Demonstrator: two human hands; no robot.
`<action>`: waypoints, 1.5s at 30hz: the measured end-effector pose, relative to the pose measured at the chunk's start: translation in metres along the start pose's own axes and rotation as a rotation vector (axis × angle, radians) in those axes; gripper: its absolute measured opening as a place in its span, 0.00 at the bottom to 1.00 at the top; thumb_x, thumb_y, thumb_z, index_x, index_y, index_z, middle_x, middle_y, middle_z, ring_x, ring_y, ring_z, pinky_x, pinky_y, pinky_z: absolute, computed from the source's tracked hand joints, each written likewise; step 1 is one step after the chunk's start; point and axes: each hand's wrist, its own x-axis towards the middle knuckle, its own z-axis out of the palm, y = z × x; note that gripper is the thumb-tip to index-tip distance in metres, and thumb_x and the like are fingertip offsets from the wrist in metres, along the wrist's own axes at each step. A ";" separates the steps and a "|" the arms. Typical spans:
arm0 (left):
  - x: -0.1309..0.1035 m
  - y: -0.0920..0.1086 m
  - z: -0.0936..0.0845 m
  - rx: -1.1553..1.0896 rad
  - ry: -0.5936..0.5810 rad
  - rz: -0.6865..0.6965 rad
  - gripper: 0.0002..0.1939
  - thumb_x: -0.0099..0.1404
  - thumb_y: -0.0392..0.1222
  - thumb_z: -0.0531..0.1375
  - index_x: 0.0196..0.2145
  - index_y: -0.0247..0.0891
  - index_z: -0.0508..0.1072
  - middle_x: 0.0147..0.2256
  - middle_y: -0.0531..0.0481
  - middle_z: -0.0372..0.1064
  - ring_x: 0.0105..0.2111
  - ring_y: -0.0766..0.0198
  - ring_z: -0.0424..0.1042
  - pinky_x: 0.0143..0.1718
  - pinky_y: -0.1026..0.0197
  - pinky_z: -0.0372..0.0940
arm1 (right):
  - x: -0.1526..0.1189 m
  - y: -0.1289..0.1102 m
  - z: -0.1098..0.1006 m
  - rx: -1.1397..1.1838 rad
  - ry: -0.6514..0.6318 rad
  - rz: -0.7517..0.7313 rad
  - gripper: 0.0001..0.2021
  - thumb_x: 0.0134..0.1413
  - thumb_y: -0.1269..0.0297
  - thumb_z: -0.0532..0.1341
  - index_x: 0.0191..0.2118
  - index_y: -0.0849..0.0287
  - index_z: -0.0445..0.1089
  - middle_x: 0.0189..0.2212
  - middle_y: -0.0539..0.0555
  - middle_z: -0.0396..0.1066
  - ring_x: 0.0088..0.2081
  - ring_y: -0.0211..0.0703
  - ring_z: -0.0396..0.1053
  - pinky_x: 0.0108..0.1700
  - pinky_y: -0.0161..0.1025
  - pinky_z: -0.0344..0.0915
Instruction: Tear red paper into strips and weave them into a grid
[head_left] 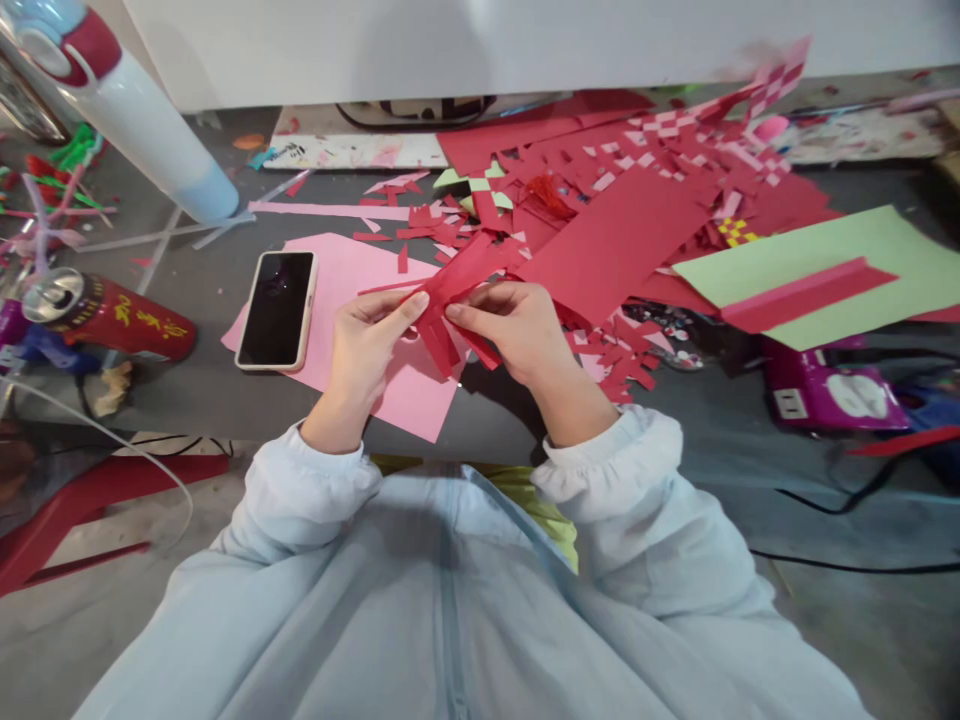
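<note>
Between my two hands, near the middle of the view, is a bundle of red paper strips [469,268] held just above the table. My left hand [367,345] pinches its left side between thumb and fingers. On the other side, my right hand [517,325] grips it with thumb and bent fingers. The fingertips are close together, and several strip ends hang below them. Under the hands lies a pink sheet [420,400], with a phone [276,310] on its left part. Red and pink paper scraps [619,355] are scattered to the right.
A tall white bottle [150,130] stands at the back left, with a red can [127,318] nearer. Large red sheets [622,240] lie at the right, beside a green sheet [840,230] bearing a folded red strip. A purple package [832,390] is at the right edge.
</note>
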 end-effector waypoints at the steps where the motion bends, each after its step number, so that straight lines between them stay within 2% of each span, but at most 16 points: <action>1: 0.000 0.000 0.000 -0.001 0.007 -0.004 0.14 0.48 0.51 0.75 0.29 0.40 0.83 0.29 0.51 0.79 0.27 0.69 0.73 0.30 0.65 0.69 | 0.000 0.000 0.000 0.003 -0.002 -0.001 0.08 0.34 0.65 0.76 0.20 0.58 0.77 0.19 0.47 0.73 0.23 0.32 0.65 0.29 0.33 0.64; 9: 0.001 0.002 0.003 -0.090 0.033 -0.024 0.18 0.44 0.52 0.77 0.28 0.39 0.82 0.28 0.52 0.78 0.26 0.69 0.74 0.30 0.65 0.70 | -0.001 -0.002 0.000 0.010 -0.070 0.037 0.09 0.32 0.62 0.77 0.22 0.57 0.79 0.21 0.48 0.76 0.24 0.34 0.68 0.30 0.34 0.67; 15: -0.002 0.007 0.005 -0.086 -0.103 -0.111 0.18 0.45 0.52 0.77 0.27 0.36 0.81 0.28 0.50 0.78 0.27 0.67 0.75 0.33 0.64 0.73 | 0.000 -0.004 0.001 0.110 -0.054 0.034 0.10 0.29 0.62 0.78 0.22 0.55 0.79 0.22 0.46 0.77 0.25 0.32 0.69 0.34 0.34 0.70; 22: -0.003 0.005 0.004 -0.021 -0.043 -0.078 0.15 0.46 0.48 0.76 0.23 0.36 0.79 0.26 0.52 0.76 0.26 0.69 0.74 0.32 0.65 0.71 | 0.000 -0.002 0.000 0.046 -0.092 0.062 0.17 0.28 0.53 0.79 0.23 0.57 0.78 0.19 0.47 0.72 0.19 0.31 0.62 0.23 0.34 0.61; 27: -0.002 0.003 0.002 -0.018 -0.070 -0.078 0.14 0.48 0.49 0.76 0.23 0.37 0.80 0.26 0.51 0.77 0.26 0.69 0.74 0.31 0.66 0.70 | 0.001 -0.004 -0.001 0.155 -0.101 0.198 0.23 0.27 0.44 0.77 0.20 0.58 0.74 0.16 0.47 0.69 0.18 0.31 0.61 0.21 0.33 0.61; 31: -0.002 0.003 0.002 -0.044 -0.110 -0.101 0.13 0.49 0.48 0.76 0.25 0.37 0.81 0.27 0.50 0.78 0.27 0.69 0.75 0.33 0.66 0.71 | 0.003 -0.002 -0.001 0.240 -0.075 0.215 0.21 0.27 0.49 0.79 0.21 0.58 0.75 0.17 0.47 0.70 0.20 0.31 0.64 0.23 0.33 0.61; 38: -0.003 0.004 0.004 -0.033 -0.087 -0.092 0.14 0.46 0.49 0.76 0.24 0.37 0.81 0.26 0.51 0.78 0.26 0.69 0.74 0.32 0.66 0.71 | 0.003 0.004 -0.001 0.231 -0.018 0.175 0.19 0.28 0.50 0.78 0.22 0.57 0.75 0.18 0.47 0.71 0.21 0.33 0.65 0.25 0.35 0.62; 43: -0.004 0.003 0.003 0.021 -0.203 -0.166 0.17 0.48 0.53 0.75 0.26 0.36 0.82 0.26 0.48 0.78 0.24 0.65 0.75 0.29 0.63 0.71 | 0.004 0.003 -0.001 0.260 0.008 0.150 0.18 0.28 0.51 0.78 0.22 0.56 0.75 0.20 0.47 0.72 0.21 0.32 0.65 0.26 0.35 0.62; 45: -0.004 0.003 0.004 0.033 -0.204 -0.177 0.18 0.48 0.54 0.75 0.24 0.36 0.81 0.25 0.47 0.78 0.24 0.64 0.75 0.29 0.62 0.71 | 0.004 0.003 -0.001 0.244 0.018 0.133 0.18 0.29 0.50 0.78 0.22 0.56 0.75 0.20 0.47 0.72 0.22 0.33 0.65 0.26 0.35 0.63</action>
